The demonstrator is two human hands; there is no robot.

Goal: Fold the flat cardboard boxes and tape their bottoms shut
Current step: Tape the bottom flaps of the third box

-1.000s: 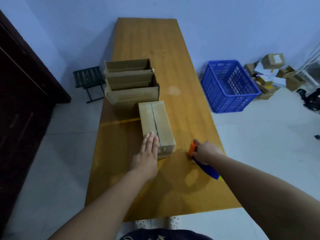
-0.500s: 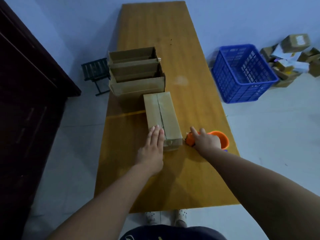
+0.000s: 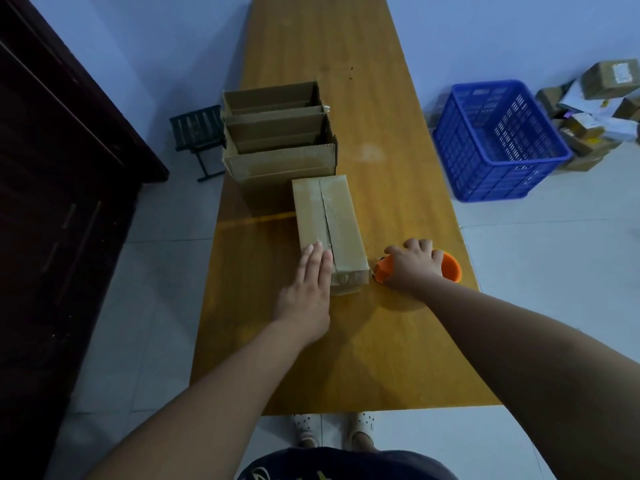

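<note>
A folded cardboard box (image 3: 332, 223) lies bottom up on the wooden table (image 3: 381, 168), clear tape running along its centre seam. My left hand (image 3: 306, 294) presses flat with straight fingers on the box's near left end. Just right of the box, my right hand (image 3: 410, 263) lies over an orange tape dispenser (image 3: 450, 266) that rests on the table, fingers curled over it. Behind the box stand several open folded boxes (image 3: 280, 140) in a row.
A blue plastic crate (image 3: 495, 140) sits on the floor right of the table, with a pile of small parcels (image 3: 595, 109) beyond it. A dark cabinet (image 3: 52, 202) stands at the left, a small black stool (image 3: 197, 133) beside it.
My right hand has brought the tape dispenser away from the box end and set it down on the table to the right. My left hand stays on the box.
</note>
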